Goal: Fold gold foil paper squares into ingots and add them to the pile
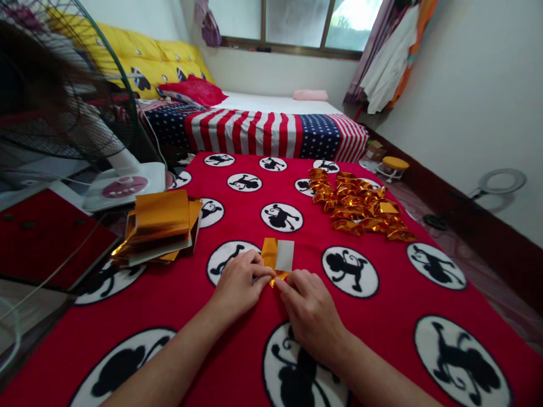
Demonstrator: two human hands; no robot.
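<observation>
Lying on the red cloth [241, 223]: a folded sheet [285, 256] is found, gold shown at its left and white at its right, with the near end creased into a small gold tip.
Left hand [240, 282]: placed at the near left edge of the folded sheet; the paper is pinched between thumb and fingers.
Right hand [311, 305]: placed at the near right of the folded sheet; its near tip is grasped between thumb and forefinger, the other fingers being curled.
Paper stack [161, 217]: set to the left of the folded sheet; edges are unevenly aligned, and some white backs are exposed.
Shaped gold pieces [352, 200]: arranged in rows, beyond and to the right of the folded sheet.
Fan base [123, 183]: stood beyond and well to the left of the folded sheet.
Bed [263, 102]: located well beyond the folded sheet; its front is draped with star-and-stripe fabric [250, 130].
</observation>
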